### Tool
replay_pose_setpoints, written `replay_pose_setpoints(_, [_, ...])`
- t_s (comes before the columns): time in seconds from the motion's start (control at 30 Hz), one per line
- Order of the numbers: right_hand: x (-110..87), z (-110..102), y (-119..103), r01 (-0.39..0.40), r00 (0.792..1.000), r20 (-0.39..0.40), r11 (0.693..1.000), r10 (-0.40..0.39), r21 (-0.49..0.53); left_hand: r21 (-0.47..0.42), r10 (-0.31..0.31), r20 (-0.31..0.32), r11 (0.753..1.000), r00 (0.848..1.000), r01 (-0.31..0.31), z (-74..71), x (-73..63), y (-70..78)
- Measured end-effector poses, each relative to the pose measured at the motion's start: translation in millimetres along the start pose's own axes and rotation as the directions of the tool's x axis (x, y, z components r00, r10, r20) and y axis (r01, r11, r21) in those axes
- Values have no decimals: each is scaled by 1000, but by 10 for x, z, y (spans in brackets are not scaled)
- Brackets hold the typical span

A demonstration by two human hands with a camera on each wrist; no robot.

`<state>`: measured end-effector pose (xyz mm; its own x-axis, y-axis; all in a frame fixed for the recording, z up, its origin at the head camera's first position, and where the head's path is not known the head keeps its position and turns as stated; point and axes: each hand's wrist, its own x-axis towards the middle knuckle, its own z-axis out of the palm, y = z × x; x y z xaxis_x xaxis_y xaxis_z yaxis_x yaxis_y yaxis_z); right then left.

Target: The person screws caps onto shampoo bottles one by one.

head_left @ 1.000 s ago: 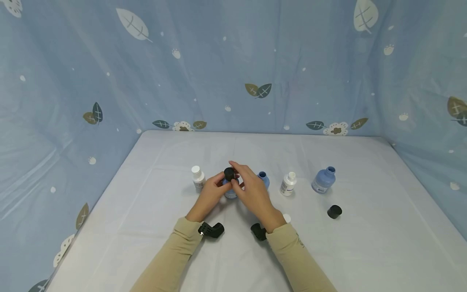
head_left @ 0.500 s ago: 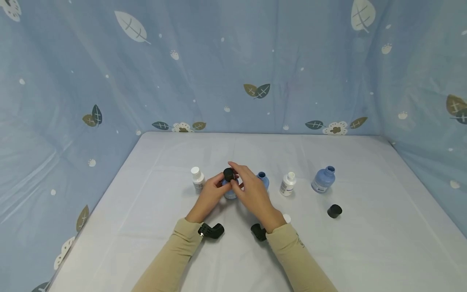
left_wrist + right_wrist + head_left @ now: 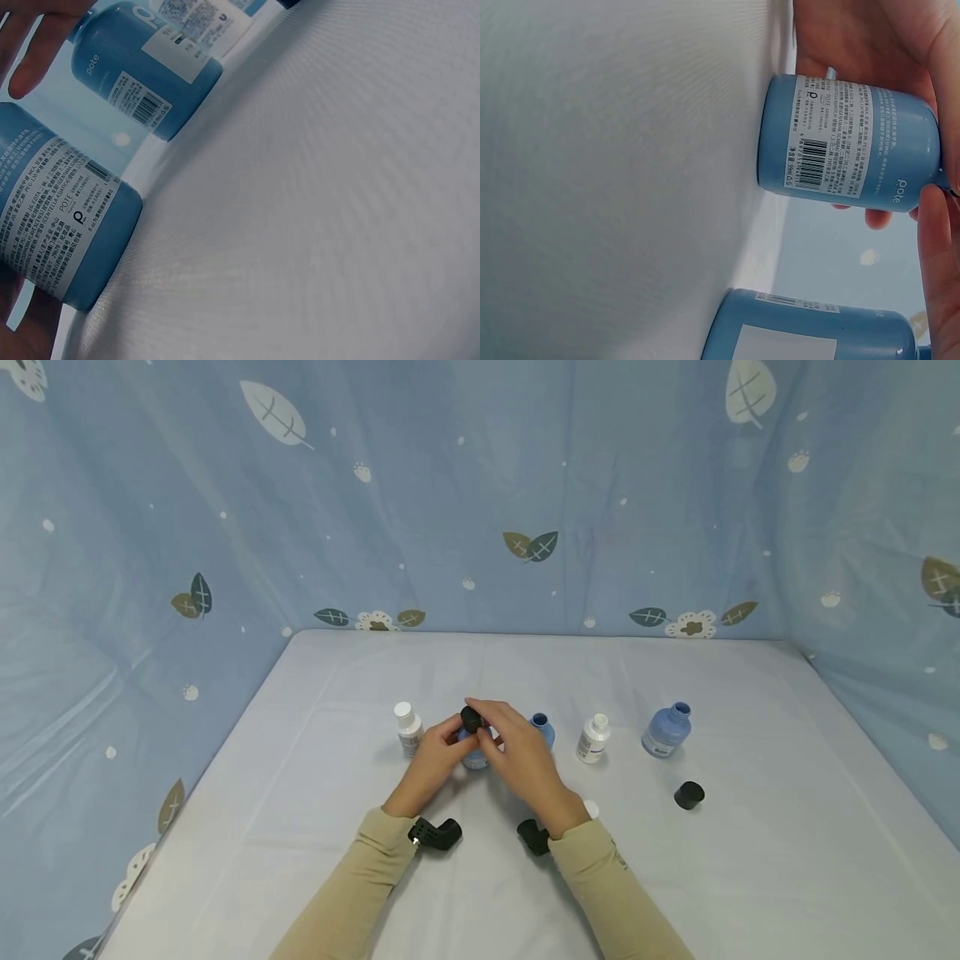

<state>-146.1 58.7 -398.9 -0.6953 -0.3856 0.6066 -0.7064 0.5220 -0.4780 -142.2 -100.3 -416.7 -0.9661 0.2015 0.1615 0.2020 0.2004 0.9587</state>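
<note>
A blue bottle with a printed label point(image 3: 476, 760) stands upright mid-table between the two hands. My left hand point(image 3: 429, 768) grips it from the left side, its fingers partly behind the bottle. On the bottle's neck sits a black screw cap point(image 3: 470, 719), pinched by the thumb and fingers of my right hand point(image 3: 522, 764). In the right wrist view the bottle's barcode label point(image 3: 825, 142) faces the camera, and the cap is out of frame. Just right of the hands is a second blue bottle point(image 3: 542, 728), uncapped and partly covered by the right hand.
A white bottle with a white cap point(image 3: 407, 727) stands at the left. To the right are an uncapped white bottle point(image 3: 592, 739) and a third blue bottle point(image 3: 666, 729), also uncapped. A loose black cap point(image 3: 688, 795) lies before it; a white cap point(image 3: 591, 809) shows beside the right wrist.
The right index finger has drawn in and now lies closer over the black cap, which is tilted slightly differently. The left hand and the bottles keep their places.
</note>
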Motion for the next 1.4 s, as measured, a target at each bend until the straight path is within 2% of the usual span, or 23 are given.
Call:
replay_pose_setpoints(0.4, [-15, 5, 3, -8, 999, -32, 1000, 8, -25, 10, 25, -3, 1000, 1000, -25, 16, 6, -21])
replay_pose_setpoints(0.63, [-28, -4, -4, 6, 998, -58, 1000, -6, -1, 18, 10, 10, 1000, 1000, -10, 29, -1, -18])
replay_pose_setpoints(0.87, [-1, 22, -4, -11, 999, -48, 1000, 11, 6, -8, 20, 14, 1000, 1000, -20, 4, 1, -4])
replay_pose_setpoints(1.1, [2, 35, -1, -32, 998, -50, 999, 30, -36, 12, 41, 14, 999, 999, -41, 14, 19, -10])
replay_pose_setpoints(1.23, [6, 68, -26, -23, 999, -36, 999, 21, -38, 38, 32, 0, 999, 999, -32, -9, 8, -27])
replay_pose_setpoints(1.4, [-8, 71, -24, 2, 1000, -13, 999, -3, -49, 25, 39, 4, 999, 999, -39, -4, 22, -86])
